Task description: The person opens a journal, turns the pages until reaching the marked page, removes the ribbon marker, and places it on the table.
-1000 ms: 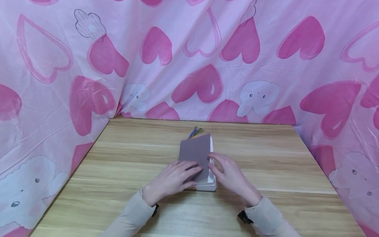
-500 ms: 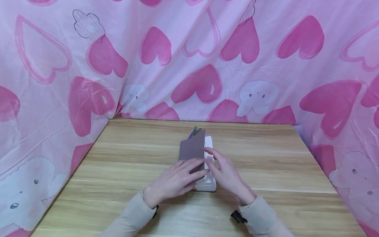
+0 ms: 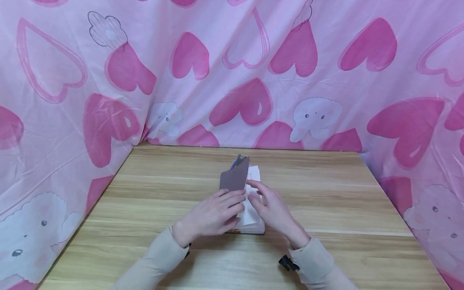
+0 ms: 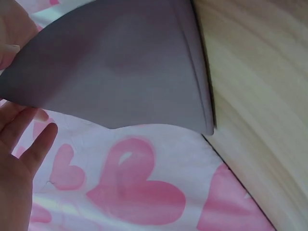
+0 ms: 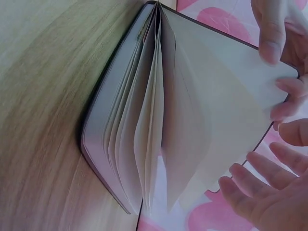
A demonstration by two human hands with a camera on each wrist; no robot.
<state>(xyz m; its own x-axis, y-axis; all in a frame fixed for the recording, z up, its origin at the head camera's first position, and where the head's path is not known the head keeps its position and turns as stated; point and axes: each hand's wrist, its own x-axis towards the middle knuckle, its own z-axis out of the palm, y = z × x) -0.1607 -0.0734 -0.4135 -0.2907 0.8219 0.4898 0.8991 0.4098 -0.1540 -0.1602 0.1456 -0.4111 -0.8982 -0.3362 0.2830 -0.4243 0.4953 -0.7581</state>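
Here my left hand [image 3: 210, 215] pinches the grey cover [image 3: 235, 180] of the notebook [image 3: 250, 213], lifting it half open. My right hand [image 3: 272, 209], fingers relaxed, touches the pages at mid-surface [image 3: 326, 193], before the heart-print cloth [image 3: 253, 80].

notebook [image 5: 144, 144] open, pages fanned | right hand [image 5: 269, 202] fingers beside cover | wooden table [image 5: 43, 96]

place: makeshift home-style recording corner | backdrop: pink bedsheet-like cloth [image 3: 253, 72] printed with hearts and cartoon animals, draped on three sides | surface: light wood-grain counter [image 3: 344, 201] | sole object: a small notebook [image 3: 250, 213] lying on it
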